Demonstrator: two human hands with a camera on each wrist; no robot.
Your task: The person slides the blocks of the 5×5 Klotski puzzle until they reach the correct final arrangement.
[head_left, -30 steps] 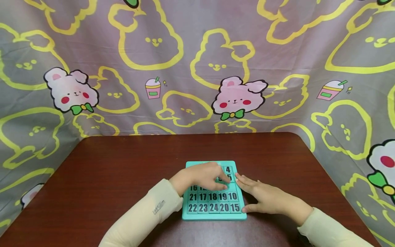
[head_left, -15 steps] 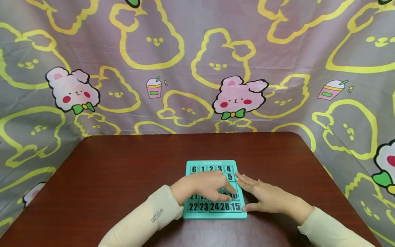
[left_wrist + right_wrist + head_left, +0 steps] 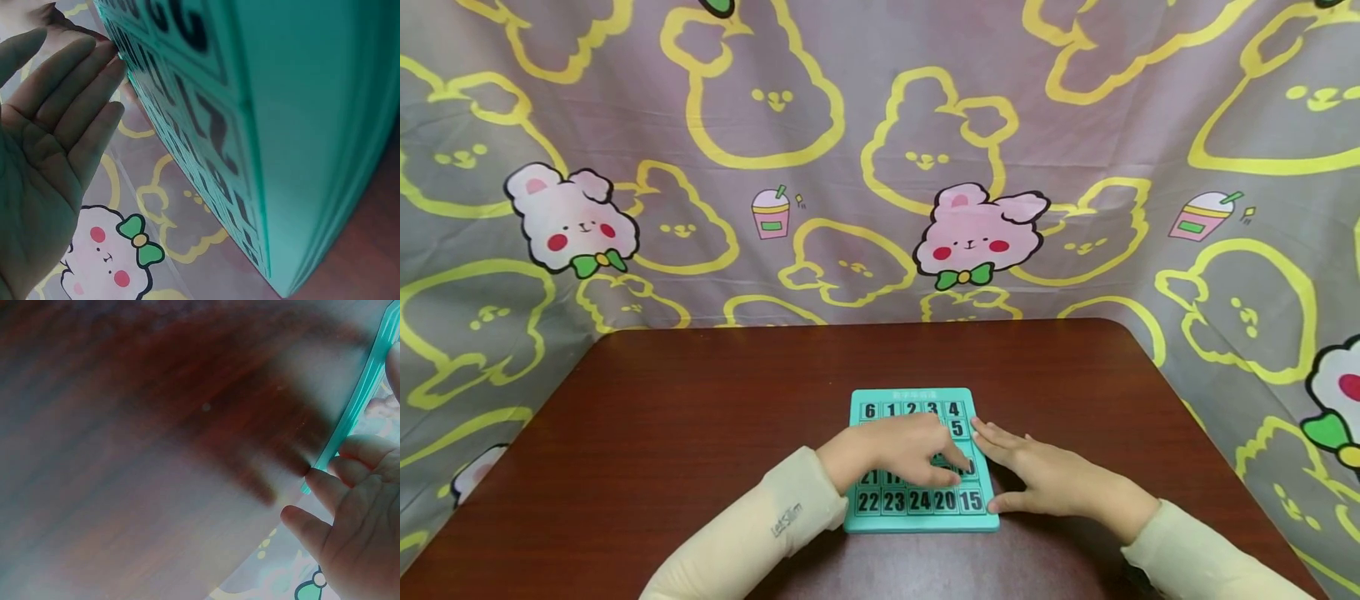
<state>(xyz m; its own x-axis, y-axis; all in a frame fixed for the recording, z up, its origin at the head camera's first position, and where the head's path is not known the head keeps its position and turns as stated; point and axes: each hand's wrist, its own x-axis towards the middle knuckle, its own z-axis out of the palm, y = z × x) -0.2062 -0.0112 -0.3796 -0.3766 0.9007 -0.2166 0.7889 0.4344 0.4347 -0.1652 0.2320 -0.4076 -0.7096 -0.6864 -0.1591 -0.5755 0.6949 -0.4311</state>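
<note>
A turquoise sliding number puzzle lies flat on the table, its tiles printed with black numbers. My left hand reaches across it from the left, the index fingertip on the tile marked 10 near the right side. That hand hides several middle tiles. In the left wrist view its fingers look straight beside the puzzle's face. My right hand rests along the puzzle's right edge, fingers extended and thumb by the lower right corner. The right wrist view shows those fingertips against the turquoise edge.
The dark red-brown wooden table extends around the puzzle on all sides. A grey-pink curtain with yellow outlines and rabbit faces hangs behind the table and at both sides.
My left hand has moved down from near tile 5 to tile 10, which has since slid slightly upward under the fingertip. My right hand has stayed at the edge.
</note>
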